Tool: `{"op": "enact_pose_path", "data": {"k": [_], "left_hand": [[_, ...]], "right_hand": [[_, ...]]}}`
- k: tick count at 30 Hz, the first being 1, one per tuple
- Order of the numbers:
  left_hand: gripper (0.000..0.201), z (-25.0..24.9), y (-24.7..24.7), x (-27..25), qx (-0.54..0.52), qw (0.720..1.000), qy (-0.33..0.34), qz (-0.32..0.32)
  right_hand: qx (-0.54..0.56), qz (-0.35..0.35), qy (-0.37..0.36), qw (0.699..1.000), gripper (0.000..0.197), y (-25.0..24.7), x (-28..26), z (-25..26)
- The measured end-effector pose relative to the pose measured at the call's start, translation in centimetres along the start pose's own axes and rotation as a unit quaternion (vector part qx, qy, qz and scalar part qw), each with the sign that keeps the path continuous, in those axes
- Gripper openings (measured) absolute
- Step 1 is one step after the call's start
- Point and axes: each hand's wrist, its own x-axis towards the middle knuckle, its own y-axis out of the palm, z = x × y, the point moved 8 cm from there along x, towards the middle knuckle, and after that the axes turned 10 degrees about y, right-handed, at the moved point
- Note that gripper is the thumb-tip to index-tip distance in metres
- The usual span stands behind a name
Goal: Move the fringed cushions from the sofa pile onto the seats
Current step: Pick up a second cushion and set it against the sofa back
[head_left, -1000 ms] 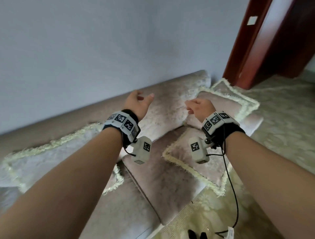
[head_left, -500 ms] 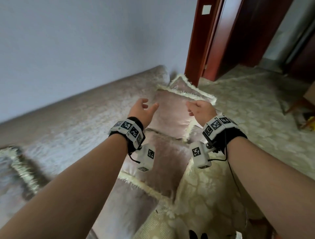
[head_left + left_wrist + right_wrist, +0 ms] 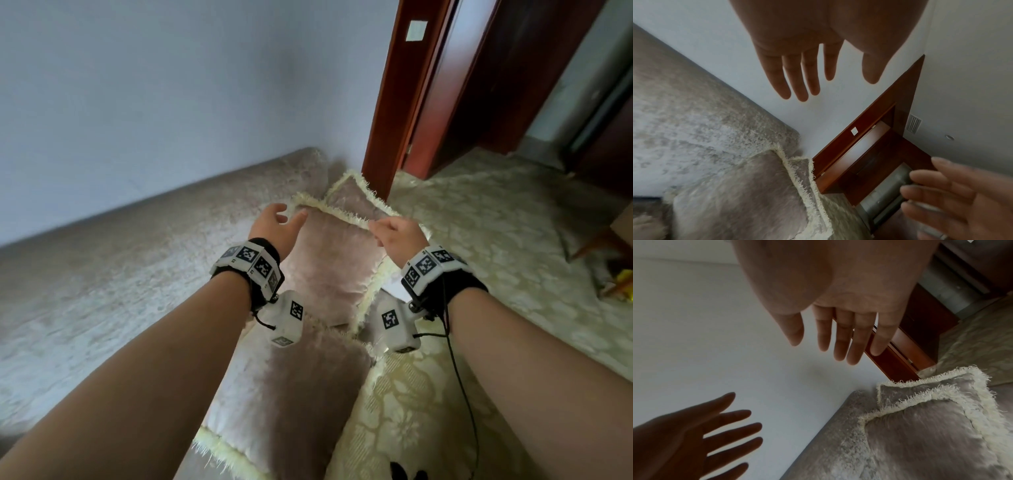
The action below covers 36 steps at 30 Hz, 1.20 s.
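both forearms cover much of the head view and hide the near part of the sofa seat, and the closest fringed cushion (image 3: 291,394) is cut off at the bottom edge, its far end lying under the left wrist camera. beyond it the top cushion of the pile (image 3: 329,267) lies on the sofa's end, with another cushion (image 3: 352,195) tucked behind it near the door frame; only that one's upper corner and cream fringe show, so how many lie in the pile cannot be told. the left hand (image 3: 274,224) hovers over the top cushion's far left corner with fingers spread wide and straight, holding nothing. the right hand (image 3: 399,234) is over the far right fringe with fingers extended and slightly parted in its own wrist view; whether its fingertips touch the fringe is hard to make out. each wrist view is half filled by a dark palm, and the left wrist picture catches the other hand blurred at its lower right. the sofa (image 3: 137,257) is covered in mottled beige plush and stands along a pale blue-grey wall (image 3: 171,85). a red-brown wooden door frame (image 3: 404,96) rises just past the sofa's end, and a cream floral-patterned carpet (image 3: 496,233) covers the floor on the right.
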Motion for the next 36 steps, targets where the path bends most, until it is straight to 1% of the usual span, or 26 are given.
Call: {"op": "enact_pose_path", "data": {"k": [4, 6, 9, 12, 15, 17, 18, 19, 20, 21, 22, 23, 24, 26, 28, 31, 33, 36], "left_hand": [[0.06, -0.6, 2.1, 7.1, -0.018, 1.0, 0.004, 0.01], [0.06, -0.5, 3.0, 10.0, -0.02, 1.0, -0.001, 0.009], [0.061, 0.1, 3.4, 13.1, -0.022, 1.0, -0.017, 0.0], [0.062, 1.5, 3.1, 15.5, -0.021, 0.999, -0.039, -0.024], [0.061, 4.5, 2.2, 16.6, -0.014, 0.994, -0.085, -0.068], [0.061, 6.7, 1.1, 16.6, -0.005, 0.987, -0.118, -0.111], [0.061, 8.4, 0.0, 16.0, 0.003, 0.978, -0.149, -0.143], [0.061, 9.2, -0.3, 15.6, 0.001, 0.975, -0.163, -0.152], [0.061, 10.4, -1.1, 14.7, 0.006, 0.967, -0.186, -0.172], [0.062, 12.0, -2.0, 13.5, 0.014, 0.955, -0.216, -0.205], [0.062, 13.0, -2.5, 12.2, 0.022, 0.944, -0.238, -0.228], [0.062, 14.4, -3.0, 10.3, 0.031, 0.929, -0.267, -0.255], [0.061, 15.4, -3.1, 8.8, 0.033, 0.918, -0.288, -0.269], [0.061, 18.2, -3.1, 5.1, 0.026, 0.892, -0.339, -0.297], [0.062, 20.2, -2.7, 1.4, 0.025, 0.869, -0.382, -0.314], [0.067, 23.8, -2.0, -3.1, 0.037, 0.845, -0.429, -0.318], [0.069, 26.2, -1.2, -5.6, 0.038, 0.83, -0.456, -0.32], [0.071, 29.5, 0.4, -8.6, 0.02, 0.811, -0.49, -0.32]], "right_hand": [[-0.041, -0.02, 0.002, 0.999, 0.02, -0.9, 5.8, 1.9], [-0.043, -0.016, 0.0, 0.999, 0.018, -0.9, 8.6, 2.5], [-0.042, -0.002, 0.004, 0.999, 0.021, 0.0, 12.3, 3.0], [-0.049, 0.031, 0.001, 0.998, 0.023, 2.2, 16.6, 3.2], [-0.058, 0.079, -0.014, 0.995, 0.018, 6.0, 20.9, 3.2], [-0.078, 0.125, -0.022, 0.989, 0.016, 9.2, 23.4, 3.2], [-0.088, 0.162, -0.028, 0.982, 0.018, 11.9, 24.8, 3.2], [-0.086, 0.169, -0.029, 0.981, 0.022, 12.6, 25.3, 3.1], [-0.091, 0.2, -0.036, 0.975, 0.027, 14.5, 26.0, 3.3], [-0.118, 0.254, -0.051, 0.959, 0.034, 17.4, 26.3, 3.4], [-0.126, 0.288, -0.047, 0.948, 0.037, 19.2, 26.2, 3.2], [-0.125, 0.313, -0.043, 0.941, 0.039, 21.3, 26.1, 2.8], [-0.121, 0.328, -0.033, 0.936, 0.04, 22.8, 25.8, 2.4], [-0.131, 0.357, -0.037, 0.924, 0.045, 25.8, 24.4, 1.2], [-0.16, 0.389, -0.04, 0.906, 0.046, 28.6, 22.6, -0.8], [-0.207, 0.428, -0.041, 0.879, 0.044, 31.4, 20.4, -3.8], [-0.228, 0.441, -0.043, 0.867, 0.041, 32.7, 19.9, -5.8], [-0.26, 0.452, -0.019, 0.853, 0.037, 34.4, 19.6, -9.4]]}}
